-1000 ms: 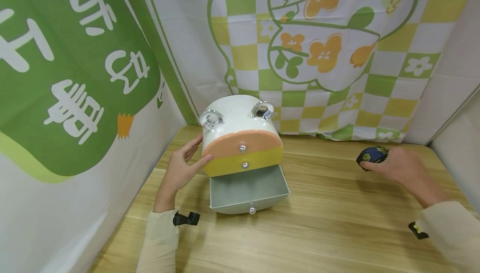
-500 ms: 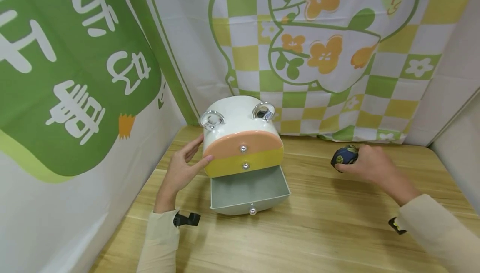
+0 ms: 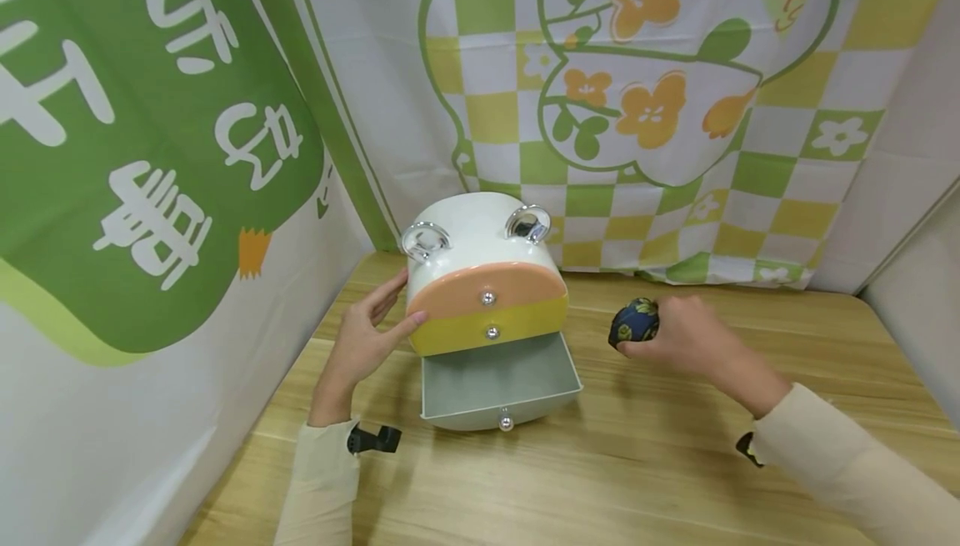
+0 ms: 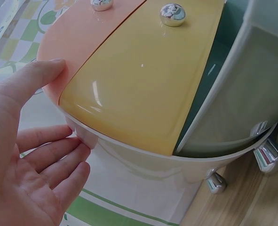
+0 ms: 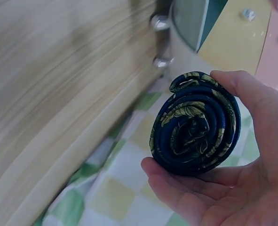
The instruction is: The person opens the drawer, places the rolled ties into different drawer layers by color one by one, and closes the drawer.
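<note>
A rolled-up dark blue necktie (image 3: 635,323) with a yellow-gold leaf pattern is gripped by my right hand (image 3: 686,336), held above the table to the right of a small drawer cabinet (image 3: 472,221). In the right wrist view the coils of the necktie (image 5: 195,125) face the camera, thumb on one side and fingers on the other. My left hand (image 3: 363,342) rests against the cabinet's left side. Its thumb touches the orange front and its fingers lie along the white side wall (image 4: 129,153). The grey-green bottom drawer (image 3: 501,379) is pulled out, with nothing visible inside.
Above the pulled-out drawer, the orange drawer (image 3: 450,292) and the yellow drawer (image 3: 450,333) are closed. Two chrome rings (image 3: 426,240) stick up from the cabinet. The wooden table (image 3: 637,463) meets a checked cloth (image 3: 675,221) at the back.
My right hand has carried the rolled necktie leftward from the table's right side toward the cabinet. The left hand, cabinet and drawers have stayed in place.
</note>
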Tool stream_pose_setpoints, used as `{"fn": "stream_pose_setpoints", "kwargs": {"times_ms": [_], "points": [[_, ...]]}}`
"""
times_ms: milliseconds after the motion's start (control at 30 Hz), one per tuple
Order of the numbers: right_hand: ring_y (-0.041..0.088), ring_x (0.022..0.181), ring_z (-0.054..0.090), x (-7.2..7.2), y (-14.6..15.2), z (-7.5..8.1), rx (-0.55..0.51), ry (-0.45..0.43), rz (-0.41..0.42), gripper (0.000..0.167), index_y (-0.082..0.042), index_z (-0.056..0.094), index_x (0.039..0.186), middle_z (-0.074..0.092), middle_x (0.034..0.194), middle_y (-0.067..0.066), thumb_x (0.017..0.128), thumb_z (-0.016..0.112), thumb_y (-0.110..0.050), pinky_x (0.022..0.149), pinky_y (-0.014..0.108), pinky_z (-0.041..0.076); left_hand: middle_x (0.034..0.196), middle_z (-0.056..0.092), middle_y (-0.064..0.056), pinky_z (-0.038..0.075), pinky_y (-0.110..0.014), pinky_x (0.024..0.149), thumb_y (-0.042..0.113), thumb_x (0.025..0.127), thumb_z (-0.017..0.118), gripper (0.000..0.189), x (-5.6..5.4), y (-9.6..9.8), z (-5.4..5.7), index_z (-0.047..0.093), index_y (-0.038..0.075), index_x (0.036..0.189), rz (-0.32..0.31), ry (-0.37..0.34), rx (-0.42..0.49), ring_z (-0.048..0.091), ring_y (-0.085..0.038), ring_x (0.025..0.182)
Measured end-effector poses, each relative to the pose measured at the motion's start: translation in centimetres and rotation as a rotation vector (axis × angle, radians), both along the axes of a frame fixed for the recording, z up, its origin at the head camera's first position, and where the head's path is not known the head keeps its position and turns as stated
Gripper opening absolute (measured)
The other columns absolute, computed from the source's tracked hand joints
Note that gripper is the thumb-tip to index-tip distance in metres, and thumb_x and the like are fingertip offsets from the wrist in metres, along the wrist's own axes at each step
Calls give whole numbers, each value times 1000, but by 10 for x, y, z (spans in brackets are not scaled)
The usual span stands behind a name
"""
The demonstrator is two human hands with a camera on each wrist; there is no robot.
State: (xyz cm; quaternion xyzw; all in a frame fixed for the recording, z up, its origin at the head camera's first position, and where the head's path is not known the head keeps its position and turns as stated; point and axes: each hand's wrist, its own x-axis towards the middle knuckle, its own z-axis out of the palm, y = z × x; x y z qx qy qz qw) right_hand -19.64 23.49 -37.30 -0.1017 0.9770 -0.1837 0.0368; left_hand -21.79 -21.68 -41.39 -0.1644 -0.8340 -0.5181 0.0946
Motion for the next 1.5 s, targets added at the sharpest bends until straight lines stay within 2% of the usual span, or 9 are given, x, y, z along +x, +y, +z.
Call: {"fn": "stream_pose_setpoints", "kwargs": {"times_ms": [167, 400, 767, 1000, 1233, 1400, 1500], "points": [[17, 61, 65, 5, -22, 3, 15, 53, 62, 59, 2, 68, 96, 70, 79, 10, 79, 88, -50, 53, 30, 57, 166, 47, -6, 38, -43, 127, 28, 97, 79, 73, -1, 0, -1, 46, 15, 161, 3, -3, -2, 44, -31, 154], [16, 62, 60, 13, -50, 11, 19, 109, 157, 58, 0, 66, 94, 67, 77, 5, 76, 90, -49, 54, 27, 53, 166, 47, -5, 38, -43, 127, 28, 97, 79, 73, 0, 0, 0, 47, 15, 160, -1, -1, 0, 44, -30, 155], [10, 64, 60, 17, -91, 13, 1, 118, 288, 52, -5, 66, 98, 66, 80, 0, 76, 90, -46, 56, 22, 52, 166, 46, -3, 38, -41, 127, 28, 97, 79, 73, 0, 0, -1, 46, 15, 160, -10, 0, 7, 44, -27, 155], [8, 71, 63, 16, -108, 7, -52, 104, 317, 68, -1, 61, 119, 68, 89, 0, 75, 92, -43, 62, 21, 55, 165, 47, -4, 38, -43, 127, 28, 97, 79, 73, -1, 0, -1, 47, 15, 160, -7, 3, 0, 44, -28, 155], [12, 78, 65, 14, -122, -4, -69, 107, 311, 72, 0, 60, 120, 68, 96, 3, 73, 95, -43, 66, 24, 58, 165, 47, -3, 38, -43, 128, 28, 96, 80, 72, -1, 0, -1, 47, 17, 160, -2, -1, 4, 44, -27, 155], [13, 89, 67, 14, -131, -9, -117, 104, 322, 78, 1, 58, 127, 67, 106, 5, 73, 96, -40, 75, 25, 61, 165, 47, -4, 38, -44, 128, 28, 96, 80, 72, -1, -1, -1, 47, 17, 160, -1, 0, 1, 44, -27, 155], [13, 89, 66, 13, -134, -13, -146, 107, 327, 79, -1, 56, 130, 66, 107, 5, 73, 96, -39, 75, 24, 60, 165, 47, -4, 38, -42, 128, 29, 96, 80, 73, -1, 0, -1, 47, 16, 160, 0, -1, 0, 45, -26, 154]]}}
